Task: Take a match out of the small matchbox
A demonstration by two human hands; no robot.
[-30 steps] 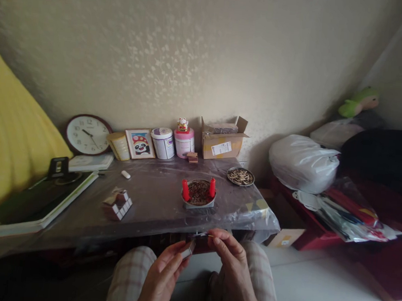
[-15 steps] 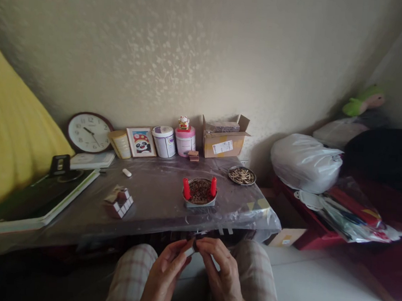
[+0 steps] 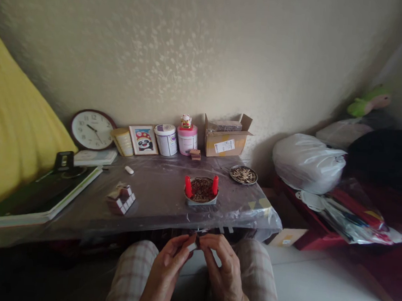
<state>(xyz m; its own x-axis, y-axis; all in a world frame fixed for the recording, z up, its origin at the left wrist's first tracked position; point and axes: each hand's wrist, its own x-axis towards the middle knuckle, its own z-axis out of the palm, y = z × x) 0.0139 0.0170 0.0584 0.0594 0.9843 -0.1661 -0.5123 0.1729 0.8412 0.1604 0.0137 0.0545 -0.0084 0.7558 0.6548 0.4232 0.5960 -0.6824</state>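
Above my lap, just in front of the table's near edge, my left hand (image 3: 168,264) pinches a small matchbox (image 3: 192,245) with a pale side and a brownish face. The fingertips of my right hand (image 3: 222,263) are closed at the right end of the matchbox; what lies between them is partly hidden. Beyond my hands, a round tin (image 3: 200,201) filled with dark brown bits stands on the table, with two upright red tubes (image 3: 188,186) at its rim. To the left sits a small pile of matchboxes (image 3: 122,201). A round dish (image 3: 243,181) of matchsticks lies to the right.
The table (image 3: 159,186) has a clear plastic cover. Along the wall stand a clock (image 3: 93,130), a framed panda picture (image 3: 144,140), tubs (image 3: 166,141) and an opened cardboard box (image 3: 225,143). A large book (image 3: 40,193) lies left; a white plastic bag (image 3: 308,161) sits right.
The view has shifted slightly. Both hands stay together around the matchbox, which is tilted a little more upward now. Things on the table have not moved.
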